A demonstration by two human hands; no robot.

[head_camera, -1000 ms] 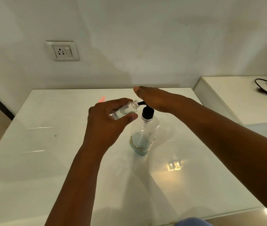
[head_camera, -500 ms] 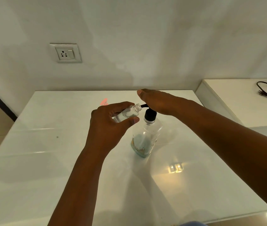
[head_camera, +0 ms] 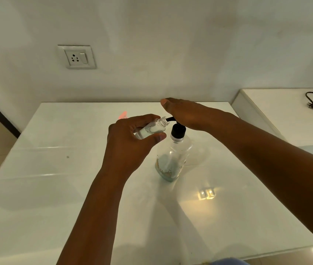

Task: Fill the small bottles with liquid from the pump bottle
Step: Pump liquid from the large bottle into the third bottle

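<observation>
Left grip [head_camera: 130, 148]: fingers and thumb curled round small bottle [head_camera: 152, 129], pinching its body, neck tilted up and to the right toward the pump. Right grip [head_camera: 188, 113]: flat, fingers straight and together, palm resting on pump head, which is hidden beneath; only black spout [head_camera: 169, 119] shows past the palm. Spout tip at or just inside the small bottle's open mouth; contact too fine to confirm.

Pump bottle [head_camera: 173, 159] upright on table [head_camera: 56, 188], directly under right grip and just right of left grip. Mostly empty; bluish-green residue low in the base only.

Step in hand, judged: dispensing into the small bottle. Doing it well:
- Keep mouth centred under spout tip; narrow neck, little margin.
- Press straight down, slow strokes; off-axis push likely to tip a light, near-empty bottle.
- Expect sputter with so little liquid left; pause between strokes.
- Hold the tilt shallow enough to avoid spill-back as the level rises.

Materials and shapes:
- Small bottle: clear, cylindrical, threaded neck, no cap, whitish contents or label inside.
- Pump bottle: clear plastic or glass, rounded shoulders, black collar, thin dip tube faintly visible.
- Table: glossy white, reflective, likely slippery for the base.

Other small bottles: none clearly in view.
</observation>
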